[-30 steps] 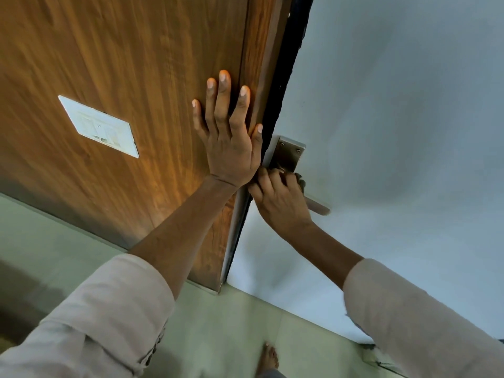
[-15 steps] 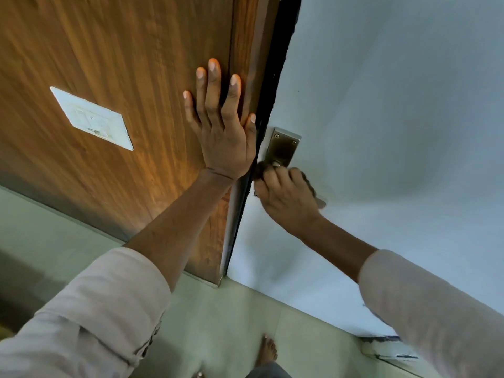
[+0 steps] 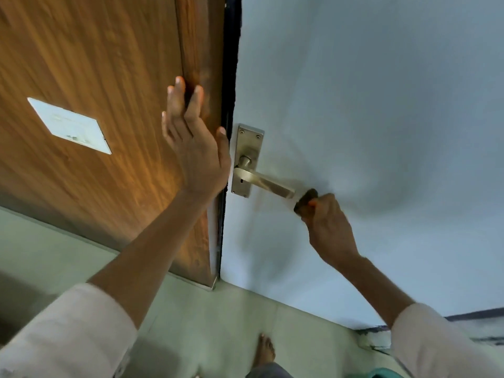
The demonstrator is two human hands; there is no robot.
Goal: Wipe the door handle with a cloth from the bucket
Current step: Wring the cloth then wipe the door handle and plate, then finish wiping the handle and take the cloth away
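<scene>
Door handle (image 3: pixel 263 181): a brushed-metal lever on a rectangular screwed backplate (image 3: pixel 247 159), fixed to the pale grey-blue door (image 3: pixel 354 105) close to its left edge. The lever runs rightward and slightly downward from the plate, and its whole length is bare.

Right hand (image 3: pixel 328 227) sits just past the free end of the lever, with its fingers (image 3: pixel 324 207) curled together and pinching a small dark wad of cloth (image 3: pixel 305 201). The wad is at the lever's tip; whether it is touching the metal or just clear of it cannot be told. A speck of orange shows where the cloth meets the fingers.

Left hand (image 3: pixel 195 148) is raised with the fingers straight and loosely spread, holding nothing. It is in front of the brown wood-grain panel (image 3: pixel 81 64), at the vertical edge beside the dark gap (image 3: pixel 230 77) that separates the panel from the door. Whether the palm is pressed on the wood or slightly off it cannot be told. A white rectangular plate (image 3: pixel 69 125) is mounted on the wood panel, well to the left of that hand.

Both forearms come out of light-coloured sleeves (image 3: pixel 68 331). A bare foot (image 3: pixel 264 350) stands on the pale floor tiles (image 3: pixel 204 309) below the door. At the bottom edge, right of the foot, a sliver of a teal rim (image 3: pixel 381 373) shows; what it belongs to, and whether anything is in it, cannot be seen.
</scene>
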